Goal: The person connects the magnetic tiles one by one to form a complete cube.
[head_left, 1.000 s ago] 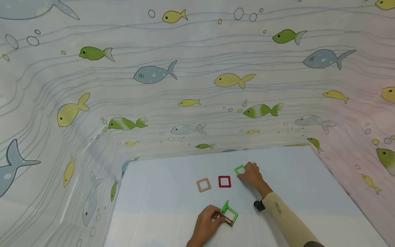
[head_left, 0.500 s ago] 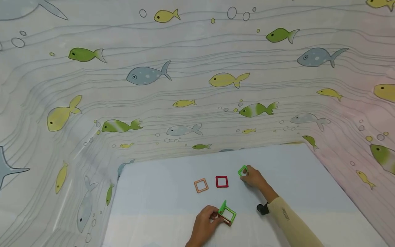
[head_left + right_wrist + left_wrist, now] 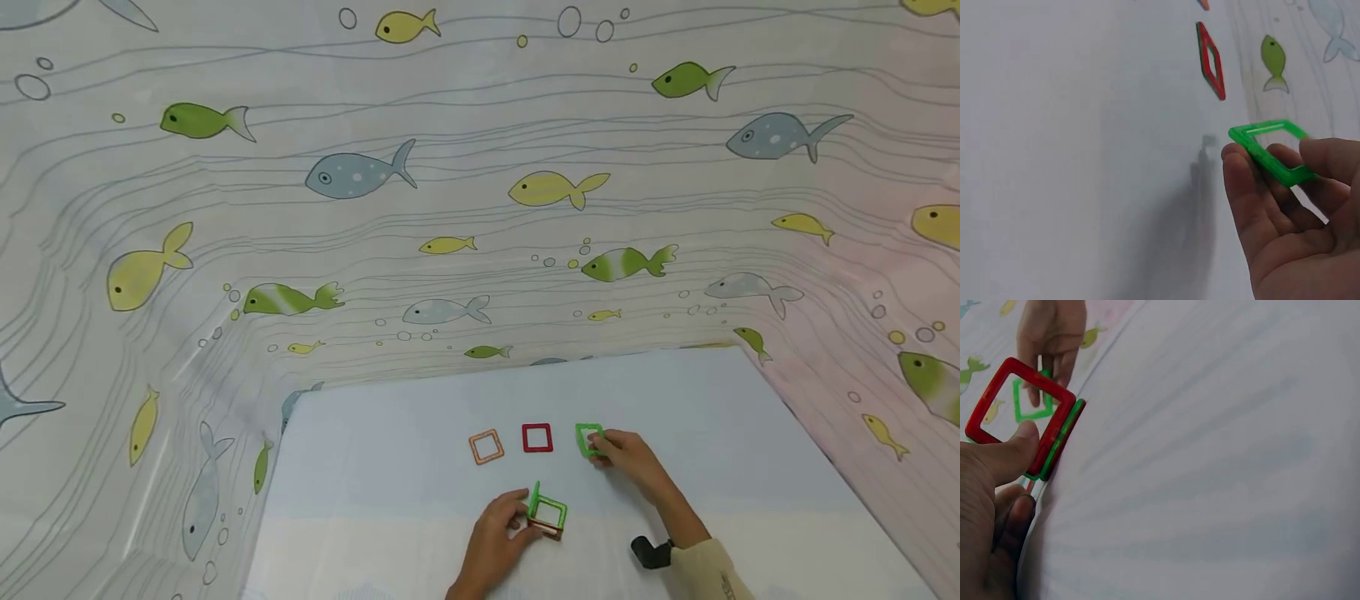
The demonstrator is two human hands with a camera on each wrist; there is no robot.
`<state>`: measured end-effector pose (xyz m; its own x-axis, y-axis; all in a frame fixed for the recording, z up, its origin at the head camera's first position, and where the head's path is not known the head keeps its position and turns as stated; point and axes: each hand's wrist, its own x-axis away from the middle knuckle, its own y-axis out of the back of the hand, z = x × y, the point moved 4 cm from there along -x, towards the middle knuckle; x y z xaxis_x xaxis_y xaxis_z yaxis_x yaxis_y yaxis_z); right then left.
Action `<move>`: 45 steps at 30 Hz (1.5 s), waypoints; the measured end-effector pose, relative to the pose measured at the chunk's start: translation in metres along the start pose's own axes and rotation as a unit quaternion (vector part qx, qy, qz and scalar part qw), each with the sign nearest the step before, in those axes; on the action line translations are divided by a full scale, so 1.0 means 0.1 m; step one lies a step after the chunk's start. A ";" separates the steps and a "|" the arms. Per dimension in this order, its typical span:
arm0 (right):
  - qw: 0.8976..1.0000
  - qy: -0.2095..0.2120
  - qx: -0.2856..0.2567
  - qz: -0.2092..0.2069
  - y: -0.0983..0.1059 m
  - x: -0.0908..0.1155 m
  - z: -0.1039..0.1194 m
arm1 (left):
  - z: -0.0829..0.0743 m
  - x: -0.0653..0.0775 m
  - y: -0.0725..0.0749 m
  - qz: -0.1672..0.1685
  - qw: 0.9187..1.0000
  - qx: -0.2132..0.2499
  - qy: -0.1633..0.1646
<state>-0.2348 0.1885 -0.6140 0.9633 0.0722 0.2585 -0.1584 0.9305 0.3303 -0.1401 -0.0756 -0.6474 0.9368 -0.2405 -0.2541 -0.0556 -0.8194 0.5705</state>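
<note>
My left hand (image 3: 495,537) pinches a small joined structure of square-frame magnetic tiles near the front of the table. A green tile (image 3: 552,501) lies flat in it, another green tile (image 3: 535,498) stands upright at its left, and a red tile (image 3: 1041,380) faces me with my thumb against its frame. Farther right, my right hand (image 3: 630,457) holds a loose green magnetic tile (image 3: 1266,165) between thumb and fingers, lifted off the table and apart from the structure. The fingers of my left hand partly hide the structure's left side.
A red square tile (image 3: 537,427) and an orange square tile (image 3: 473,450) lie flat behind the structure on the white table (image 3: 375,483). A black wrist device (image 3: 651,552) sits below the right sleeve (image 3: 708,567). Fish-printed fabric (image 3: 480,275) surrounds the table's back and sides.
My right hand has lifted the loose green tile from the table and brought it a little nearer to me. My left hand keeps hold of the joined tiles, which have turned slightly.
</note>
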 end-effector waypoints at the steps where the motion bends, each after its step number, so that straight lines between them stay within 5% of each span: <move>1: 1.000 0.002 0.008 -0.003 0.00 0.04 -0.01 | 0.00 0.01 0.00 0.000 1.000 -0.003 -0.002; 7: 0.998 -0.004 0.061 -0.022 -0.01 0.17 -0.02 | 0.01 0.04 -0.01 -0.003 1.000 -0.017 -0.020; 14: 0.995 0.036 0.084 -0.032 -0.06 0.25 -0.02 | 0.00 0.04 0.00 -0.004 0.999 -0.025 -0.044; 23: 0.992 0.037 0.095 -0.072 -0.22 0.34 -0.04 | 0.01 -0.01 0.02 0.001 0.998 -0.032 -0.045; 29: 0.992 0.055 0.098 -0.055 -0.28 0.40 -0.08 | -0.01 0.01 -0.01 0.008 0.999 -0.035 -0.033; 37: 0.984 0.123 0.119 -0.042 -0.33 0.51 -0.13 | -0.04 0.07 -0.07 0.025 0.999 -0.028 -0.021; 45: 0.968 0.204 0.142 -0.020 -0.45 0.55 -0.06 | -0.02 0.04 0.00 0.008 0.999 -0.037 -0.035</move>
<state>-0.1732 0.1523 -0.6198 0.9661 0.2277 -0.1215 -0.1158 0.8031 0.5845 -0.1353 -0.0754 -0.6476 0.9098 -0.2902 -0.2966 -0.0418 -0.7753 0.6302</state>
